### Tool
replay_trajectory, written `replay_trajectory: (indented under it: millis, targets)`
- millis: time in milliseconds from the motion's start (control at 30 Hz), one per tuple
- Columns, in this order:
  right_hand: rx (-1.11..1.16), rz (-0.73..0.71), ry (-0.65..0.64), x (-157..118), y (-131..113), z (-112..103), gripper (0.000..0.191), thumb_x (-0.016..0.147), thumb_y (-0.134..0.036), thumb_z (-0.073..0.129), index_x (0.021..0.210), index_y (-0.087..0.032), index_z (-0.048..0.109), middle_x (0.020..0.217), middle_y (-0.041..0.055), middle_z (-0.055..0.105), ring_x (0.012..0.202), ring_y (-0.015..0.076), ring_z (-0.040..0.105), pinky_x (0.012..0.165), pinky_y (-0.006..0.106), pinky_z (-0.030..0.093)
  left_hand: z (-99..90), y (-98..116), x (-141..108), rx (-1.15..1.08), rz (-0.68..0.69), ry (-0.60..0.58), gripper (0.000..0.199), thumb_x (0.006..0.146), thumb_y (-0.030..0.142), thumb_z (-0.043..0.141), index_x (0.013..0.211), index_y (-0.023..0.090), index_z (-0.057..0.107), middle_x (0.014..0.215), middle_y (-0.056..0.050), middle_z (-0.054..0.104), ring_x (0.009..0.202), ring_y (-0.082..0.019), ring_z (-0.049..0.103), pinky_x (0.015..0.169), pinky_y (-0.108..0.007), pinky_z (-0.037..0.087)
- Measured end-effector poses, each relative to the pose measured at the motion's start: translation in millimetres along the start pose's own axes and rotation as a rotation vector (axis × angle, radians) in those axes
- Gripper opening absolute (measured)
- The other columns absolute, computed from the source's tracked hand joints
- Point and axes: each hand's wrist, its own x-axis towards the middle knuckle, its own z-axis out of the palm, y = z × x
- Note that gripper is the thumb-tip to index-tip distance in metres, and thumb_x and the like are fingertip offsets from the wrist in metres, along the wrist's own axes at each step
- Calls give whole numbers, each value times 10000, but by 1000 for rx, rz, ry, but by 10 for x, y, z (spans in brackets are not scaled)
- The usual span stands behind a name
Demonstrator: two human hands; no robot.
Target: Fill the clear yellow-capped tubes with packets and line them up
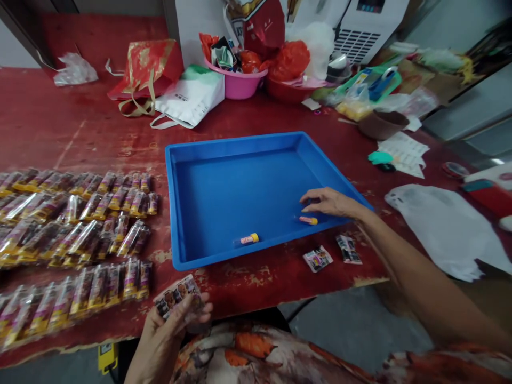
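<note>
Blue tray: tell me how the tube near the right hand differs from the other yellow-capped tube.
The tube near the right hand slants with its capped end slightly lower in the picture; the other tube slants with its capped end higher. The first lies close below the fingers; the other lies farther left, with no hand beside it. Both are yellow-capped, with caps toward the right, inside the blue tray.

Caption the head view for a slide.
Left hand holds printed packaging; right hand is near a yellow-capped tube in the blue tray.
</note>
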Motion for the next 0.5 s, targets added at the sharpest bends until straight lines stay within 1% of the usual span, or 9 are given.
replay_trajectory:
  millis: [67,133,200,267,333,400,433,467,500]
  targets:
    - [13,17,-3,-13,-11,37,473,696,-482,630,1027,-147,678,969,99,683,842,220,607,708,288,454,13,-15,30,10,-12,-46,329,601,351,852,812,122,744,828,-107,750,713,-253,712,659,-309,590]
    - [25,18,-57,3,-43,83,452,656,-440,689,997,-144,698,925,90,695,791,215,617,676,282,455,16,-37,64,35,-2,-112,311,661,357,818,845,120,737,827,-103,746,692,-232,703,641,-296,579]
    - [31,-13,-130,26,-92,111,410,636,-398,730,964,-153,721,871,66,706,747,204,625,655,273,454,27,-59,92,54,40,-161,310,707,354,788,898,118,723,831,-98,742,666,-207,688,627,-283,567]
    - [40,-69,-201,40,-131,111,335,651,-335,742,942,-168,740,864,47,717,768,196,640,687,264,463,53,-75,101,58,112,-166,314,733,338,771,950,120,707,831,-89,735,668,-192,677,635,-280,561]
    - [53,-132,-250,59,-128,108,225,708,-244,707,917,-175,753,895,48,727,814,180,656,739,255,470,83,-87,85,29,181,-152,320,736,313,771,979,118,698,834,-82,728,693,-186,671,675,-295,561]
    - [52,-175,-285,116,-70,152,144,728,-155,685,849,-157,764,856,69,733,767,159,667,713,251,475,98,-96,54,-29,218,-142,313,734,292,774,980,115,697,843,-79,724,703,-177,663,709,-308,556]
    - [40,-180,-288,161,-31,205,113,677,-113,725,778,-143,767,783,78,730,694,154,666,652,249,470,96,-101,36,-62,233,-136,300,730,279,777,969,114,700,854,-78,723,712,-173,660,722,-308,552]
    - [26,-175,-227,210,4,280,115,601,-87,780,700,-140,762,700,76,718,611,143,652,585,242,450,85,-106,17,-93,255,-126,284,719,262,786,949,118,703,860,-74,722,719,-167,657,727,-302,547]
    - [7,-132,-59,254,26,368,147,505,-67,830,584,-146,736,583,52,682,508,118,613,515,229,407,66,-112,-3,-121,279,-117,269,706,243,796,930,124,706,863,-67,721,726,-163,655,730,-295,542]
